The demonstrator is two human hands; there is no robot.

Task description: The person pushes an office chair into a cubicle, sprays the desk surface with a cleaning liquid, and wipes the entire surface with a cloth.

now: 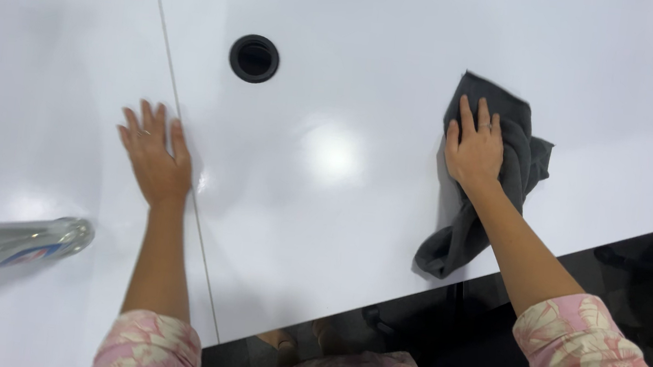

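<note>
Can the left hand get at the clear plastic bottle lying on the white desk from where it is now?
Probably yes: the left hand rests flat on the white desk, and only bare surface separates it from the clear plastic bottle.

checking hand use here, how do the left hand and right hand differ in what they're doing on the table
The left hand lies flat and bare on the white table, fingers spread; the right hand presses on a grey cloth. The left sits near the table's seam, the right nearer its front edge. Both are palm down.

My left hand (154, 157) lies flat, palm down, fingers spread and pointing away from me, while my right hand (474, 149) presses down with fingers together, both arms stretched forward, pink floral sleeves at the elbows.
</note>
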